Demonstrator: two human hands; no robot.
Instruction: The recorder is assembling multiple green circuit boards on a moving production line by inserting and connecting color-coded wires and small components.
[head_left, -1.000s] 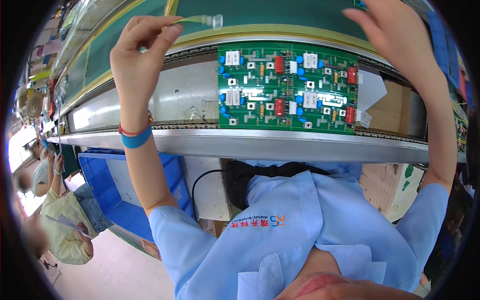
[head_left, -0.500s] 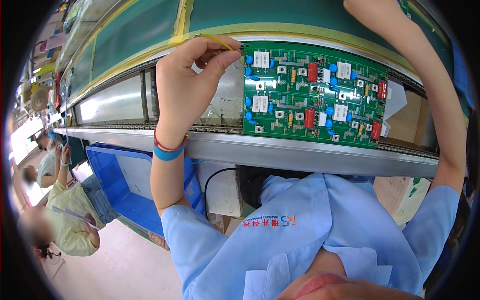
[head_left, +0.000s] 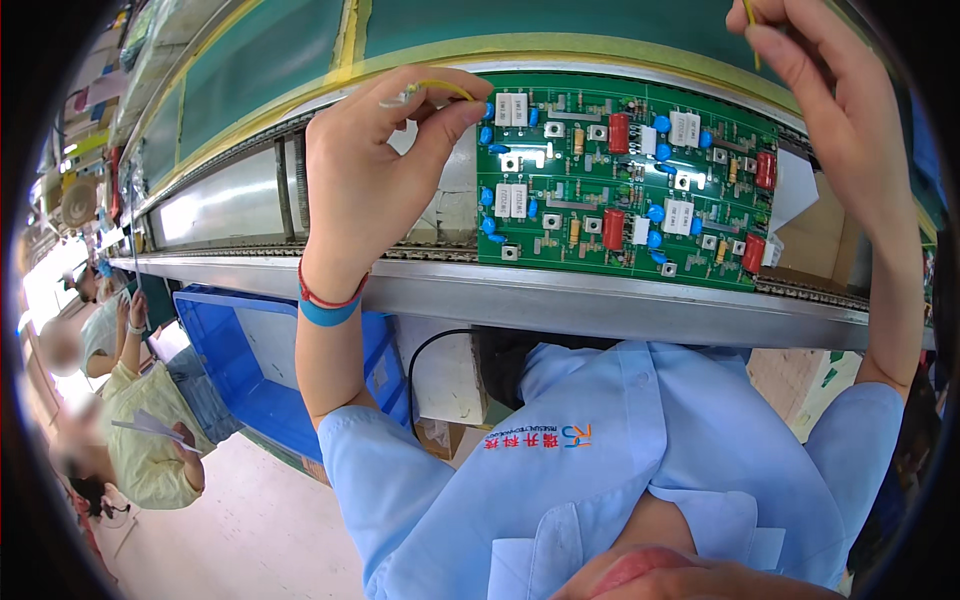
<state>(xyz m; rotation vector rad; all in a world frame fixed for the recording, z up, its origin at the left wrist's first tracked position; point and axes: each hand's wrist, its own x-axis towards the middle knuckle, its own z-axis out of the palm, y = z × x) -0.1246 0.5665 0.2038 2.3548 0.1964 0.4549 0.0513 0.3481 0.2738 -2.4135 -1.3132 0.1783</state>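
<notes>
A green circuit board rests across the conveyor rails in front of me. Blue disc parts, red block capacitors and white block resistors stand on it. At the board's upper left corner, my left hand pinches a yellow wire; one end of that wire lies over the back of the fingers. Above the board's right end, my right hand is raised at the far side. Its thumb and finger pinch another short yellow wire, which hangs down.
A metal conveyor rail runs along the near side. The green worktop, edged with yellow tape, lies beyond. Below the rail at left is a blue plastic bin. Two people, one in a yellow shirt, are farther left.
My right hand has come back from the far right edge toward the board, with a yellow wire now visible in it. The left hand stays at the corner; the board has shifted slightly left.
</notes>
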